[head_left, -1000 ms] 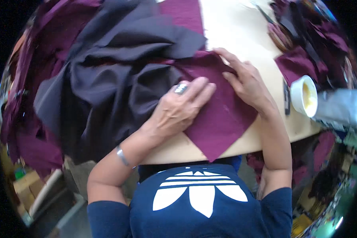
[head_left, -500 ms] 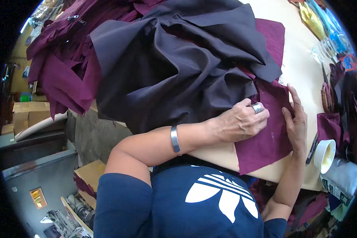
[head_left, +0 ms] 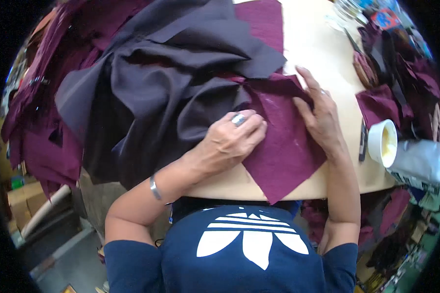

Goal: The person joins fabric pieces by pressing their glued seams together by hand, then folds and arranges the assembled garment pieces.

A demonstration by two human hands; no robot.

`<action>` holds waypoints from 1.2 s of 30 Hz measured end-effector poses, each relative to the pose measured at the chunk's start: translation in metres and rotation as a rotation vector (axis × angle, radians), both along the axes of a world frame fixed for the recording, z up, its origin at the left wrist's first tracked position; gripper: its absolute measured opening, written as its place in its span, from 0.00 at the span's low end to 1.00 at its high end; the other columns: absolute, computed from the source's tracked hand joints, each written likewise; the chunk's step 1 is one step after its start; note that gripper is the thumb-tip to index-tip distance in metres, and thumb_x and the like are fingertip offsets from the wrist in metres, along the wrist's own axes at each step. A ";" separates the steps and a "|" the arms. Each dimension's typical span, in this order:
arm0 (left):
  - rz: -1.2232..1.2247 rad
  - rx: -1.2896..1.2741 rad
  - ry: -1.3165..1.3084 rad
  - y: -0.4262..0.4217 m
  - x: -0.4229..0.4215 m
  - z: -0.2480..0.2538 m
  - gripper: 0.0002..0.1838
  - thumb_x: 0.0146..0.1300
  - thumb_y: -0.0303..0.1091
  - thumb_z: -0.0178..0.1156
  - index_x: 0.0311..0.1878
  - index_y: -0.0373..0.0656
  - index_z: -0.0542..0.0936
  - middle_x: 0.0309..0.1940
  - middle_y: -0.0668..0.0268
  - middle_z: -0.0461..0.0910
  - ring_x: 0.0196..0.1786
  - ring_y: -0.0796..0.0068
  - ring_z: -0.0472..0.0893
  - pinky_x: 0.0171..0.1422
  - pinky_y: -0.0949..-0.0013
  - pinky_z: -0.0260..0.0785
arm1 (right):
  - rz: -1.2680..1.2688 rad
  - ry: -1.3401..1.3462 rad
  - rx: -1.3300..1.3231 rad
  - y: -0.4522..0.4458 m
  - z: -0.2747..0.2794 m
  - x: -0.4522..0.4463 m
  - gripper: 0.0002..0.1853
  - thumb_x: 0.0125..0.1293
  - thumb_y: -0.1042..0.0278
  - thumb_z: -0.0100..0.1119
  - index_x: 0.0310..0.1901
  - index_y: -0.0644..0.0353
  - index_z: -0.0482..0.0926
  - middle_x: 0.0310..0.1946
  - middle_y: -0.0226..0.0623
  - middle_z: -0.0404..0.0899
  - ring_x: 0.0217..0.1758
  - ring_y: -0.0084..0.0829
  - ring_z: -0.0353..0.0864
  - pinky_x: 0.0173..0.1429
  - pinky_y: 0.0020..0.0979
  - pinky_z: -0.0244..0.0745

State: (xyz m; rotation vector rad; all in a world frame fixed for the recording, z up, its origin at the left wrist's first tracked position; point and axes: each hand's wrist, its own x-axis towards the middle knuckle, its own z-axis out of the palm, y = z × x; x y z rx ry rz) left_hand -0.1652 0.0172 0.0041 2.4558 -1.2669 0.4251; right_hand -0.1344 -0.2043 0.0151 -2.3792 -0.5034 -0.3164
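Observation:
A flat maroon cloth piece [head_left: 286, 141] lies on the table, joined or tucked against a large rumpled dark fabric [head_left: 151, 97]; I cannot tell which. My left hand [head_left: 234, 136], wearing a wide silver ring, is closed with curled fingers at the maroon piece's left side, where it meets the dark fabric. The fingertips are partly hidden against the cloth. My right hand [head_left: 320, 112] rests along the right edge of the maroon piece. Its thumb and forefinger are spread apart, the thumb touching the cloth. Faint pale marks show on the maroon surface.
More maroon fabric [head_left: 49, 156] is heaped at the left. On the pale table [head_left: 313, 44], scissors [head_left: 362, 63], a white tub [head_left: 383, 143] with yellowish contents and a dark slim tool [head_left: 363, 141] lie on the right. A silvery packet [head_left: 418, 158] stands beside the tub.
The whole view has turned, so the fabrics and both hands appear further left. My hands stay on the maroon piece, which lies more diagonally in view.

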 end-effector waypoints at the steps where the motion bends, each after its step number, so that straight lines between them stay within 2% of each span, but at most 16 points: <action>1: -0.022 -0.032 0.003 0.000 0.003 0.000 0.16 0.49 0.29 0.54 0.42 0.37 0.78 0.41 0.61 0.74 0.46 0.65 0.78 0.49 0.67 0.74 | 0.015 -0.058 0.008 0.003 -0.001 0.001 0.33 0.57 0.78 0.56 0.65 0.45 0.62 0.35 0.43 0.80 0.34 0.40 0.79 0.45 0.35 0.67; 4: -0.030 0.017 0.014 0.000 0.005 0.004 0.18 0.46 0.26 0.57 0.44 0.37 0.77 0.41 0.61 0.74 0.45 0.65 0.78 0.49 0.67 0.74 | 0.021 -0.080 -0.079 0.000 -0.009 0.006 0.33 0.57 0.79 0.55 0.65 0.44 0.62 0.37 0.41 0.81 0.35 0.38 0.80 0.45 0.36 0.68; 5: -0.036 0.027 0.028 0.001 0.004 0.004 0.19 0.46 0.25 0.57 0.46 0.38 0.77 0.43 0.60 0.74 0.45 0.64 0.78 0.49 0.67 0.73 | 0.023 -0.044 0.016 0.000 -0.004 0.005 0.33 0.57 0.80 0.55 0.64 0.43 0.63 0.36 0.40 0.81 0.33 0.38 0.80 0.44 0.35 0.68; 8: -0.025 0.048 0.028 -0.001 0.005 0.002 0.24 0.45 0.23 0.56 0.51 0.38 0.74 0.48 0.59 0.73 0.46 0.64 0.77 0.50 0.66 0.72 | 0.006 0.050 0.049 -0.003 -0.007 0.005 0.33 0.56 0.80 0.54 0.64 0.42 0.64 0.35 0.39 0.81 0.32 0.38 0.80 0.44 0.35 0.68; 11: -0.012 0.111 0.021 -0.007 0.007 0.009 0.31 0.45 0.21 0.53 0.59 0.39 0.69 0.55 0.57 0.69 0.46 0.63 0.76 0.51 0.66 0.70 | 0.021 -0.004 0.046 -0.003 -0.008 0.006 0.32 0.56 0.80 0.54 0.63 0.42 0.65 0.33 0.39 0.81 0.31 0.38 0.80 0.44 0.35 0.68; 17: 0.081 0.143 0.105 -0.013 0.006 0.005 0.27 0.49 0.24 0.51 0.57 0.39 0.72 0.54 0.59 0.70 0.46 0.64 0.75 0.51 0.66 0.70 | 0.054 -0.041 0.058 -0.006 -0.013 0.008 0.31 0.57 0.80 0.55 0.63 0.42 0.66 0.40 0.39 0.81 0.34 0.37 0.81 0.45 0.36 0.68; 23: -0.053 0.157 0.014 -0.007 0.007 0.008 0.23 0.52 0.26 0.49 0.54 0.38 0.74 0.53 0.60 0.72 0.46 0.65 0.75 0.51 0.66 0.70 | 0.075 -0.047 0.078 -0.005 -0.015 0.011 0.31 0.57 0.79 0.54 0.63 0.43 0.66 0.47 0.37 0.79 0.38 0.36 0.81 0.47 0.37 0.68; 26: -0.056 0.155 0.119 -0.006 0.009 0.019 0.23 0.53 0.26 0.49 0.54 0.37 0.74 0.53 0.59 0.72 0.47 0.63 0.76 0.52 0.65 0.70 | 0.094 0.018 0.075 -0.006 -0.011 0.010 0.29 0.57 0.83 0.53 0.61 0.50 0.68 0.51 0.39 0.77 0.52 0.39 0.78 0.55 0.34 0.72; 29: 0.046 0.129 0.083 -0.010 0.010 0.017 0.23 0.52 0.24 0.49 0.54 0.36 0.73 0.53 0.56 0.72 0.47 0.61 0.76 0.52 0.65 0.71 | 0.104 0.012 0.074 -0.008 -0.008 0.006 0.29 0.58 0.83 0.53 0.62 0.49 0.68 0.51 0.39 0.77 0.50 0.39 0.79 0.54 0.34 0.72; 32: 0.091 0.136 -0.031 -0.012 0.013 0.008 0.20 0.53 0.27 0.51 0.50 0.33 0.75 0.49 0.56 0.72 0.41 0.66 0.77 0.45 0.69 0.72 | 0.123 0.034 0.198 -0.008 -0.009 0.007 0.30 0.55 0.80 0.56 0.61 0.44 0.68 0.51 0.40 0.76 0.39 0.43 0.81 0.51 0.40 0.72; 33: 0.097 0.123 -0.045 -0.012 0.014 0.004 0.20 0.52 0.27 0.52 0.50 0.32 0.75 0.48 0.55 0.72 0.40 0.64 0.78 0.45 0.68 0.73 | 0.116 0.045 0.202 -0.008 -0.009 0.007 0.30 0.55 0.80 0.55 0.61 0.45 0.68 0.51 0.40 0.76 0.38 0.43 0.82 0.50 0.39 0.72; 35: 0.080 0.131 -0.026 -0.010 0.013 0.006 0.21 0.52 0.24 0.50 0.52 0.35 0.75 0.50 0.55 0.73 0.44 0.62 0.77 0.48 0.66 0.73 | 0.105 0.067 0.210 -0.007 -0.009 0.007 0.30 0.56 0.79 0.55 0.61 0.45 0.68 0.51 0.41 0.76 0.36 0.43 0.82 0.49 0.38 0.72; 36: 0.072 0.136 -0.016 -0.009 0.012 0.007 0.22 0.52 0.23 0.50 0.53 0.36 0.75 0.51 0.55 0.73 0.47 0.61 0.77 0.50 0.65 0.73 | 0.084 0.022 0.130 -0.007 -0.009 0.006 0.30 0.55 0.79 0.55 0.61 0.45 0.69 0.50 0.41 0.77 0.36 0.42 0.81 0.49 0.37 0.72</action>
